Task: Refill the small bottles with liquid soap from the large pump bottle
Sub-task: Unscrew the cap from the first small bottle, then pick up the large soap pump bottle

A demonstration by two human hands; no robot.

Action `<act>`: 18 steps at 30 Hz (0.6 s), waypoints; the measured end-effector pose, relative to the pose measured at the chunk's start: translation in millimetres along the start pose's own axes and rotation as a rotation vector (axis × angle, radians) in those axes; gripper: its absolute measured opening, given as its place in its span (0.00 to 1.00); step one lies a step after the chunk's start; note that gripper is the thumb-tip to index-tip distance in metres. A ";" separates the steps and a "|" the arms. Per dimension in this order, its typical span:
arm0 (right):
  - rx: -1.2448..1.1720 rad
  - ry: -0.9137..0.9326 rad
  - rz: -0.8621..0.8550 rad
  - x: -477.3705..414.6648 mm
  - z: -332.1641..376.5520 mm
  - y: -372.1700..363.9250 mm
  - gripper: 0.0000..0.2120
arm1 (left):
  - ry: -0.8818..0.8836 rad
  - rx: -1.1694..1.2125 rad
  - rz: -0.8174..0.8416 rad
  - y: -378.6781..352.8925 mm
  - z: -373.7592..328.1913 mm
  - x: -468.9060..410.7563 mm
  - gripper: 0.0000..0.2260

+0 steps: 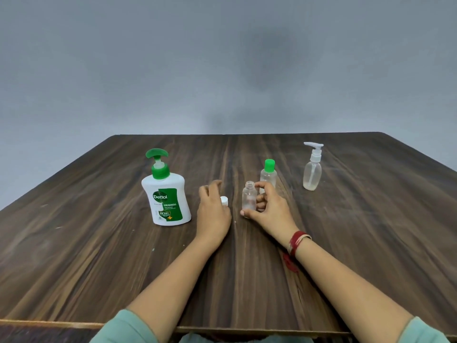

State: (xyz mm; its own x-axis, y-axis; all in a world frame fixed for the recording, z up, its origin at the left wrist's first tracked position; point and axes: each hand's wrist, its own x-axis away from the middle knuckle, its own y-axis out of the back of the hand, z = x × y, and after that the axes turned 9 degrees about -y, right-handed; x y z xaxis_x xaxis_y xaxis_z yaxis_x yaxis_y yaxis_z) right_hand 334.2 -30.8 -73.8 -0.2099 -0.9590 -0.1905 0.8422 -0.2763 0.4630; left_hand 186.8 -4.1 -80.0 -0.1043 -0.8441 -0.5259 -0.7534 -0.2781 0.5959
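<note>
A: Where is the bottle to be filled?

B: The open bottle (248, 201) stands upright on the table (99, 243), near the middle. The right hand (270, 209) is curled round it, forefinger at the neck and thumb low by the base. Its white cap (224, 200) is off and sits at the thumb side of the left hand (212, 211).

A: Does the left hand hold the cap?

B: I cannot tell. Its fingers are blurred and look spread; the cap touches the hand or lies just beside it.

A: How will the little bottle handle?

B: It is clear thin plastic and looks empty, so I judge it very light and easy to tip. The mouth is narrow. Gripping it low on the body, as the right hand does, should steady it under the spout.

A: And the pump bottle (168, 201)?

B: It stands just left of the left hand, white with a green head, and seems full enough to be heavy and stable. I would press the head from above, or grasp the waist to shift it. Soap could make everything slippery.

A: Other bottles?

B: A green-capped bottle (268, 174) stands just behind the right hand, and a sprayer bottle (312, 173) farther right; both are closed.
</note>
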 end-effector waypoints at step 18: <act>-0.030 0.038 0.059 -7.7 -9.7 -2.9 0.31 | -0.227 0.377 0.072 -6.7 -10.4 0.3 0.16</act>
State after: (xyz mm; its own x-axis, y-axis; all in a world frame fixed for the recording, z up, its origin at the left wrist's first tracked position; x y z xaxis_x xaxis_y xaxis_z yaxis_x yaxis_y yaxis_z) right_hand 338.2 -21.9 -82.1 -0.1408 -0.9704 -0.1964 0.8670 -0.2166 0.4488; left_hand 198.6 -7.2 -77.9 -0.2734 -0.7219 -0.6357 -0.9185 -0.0004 0.3954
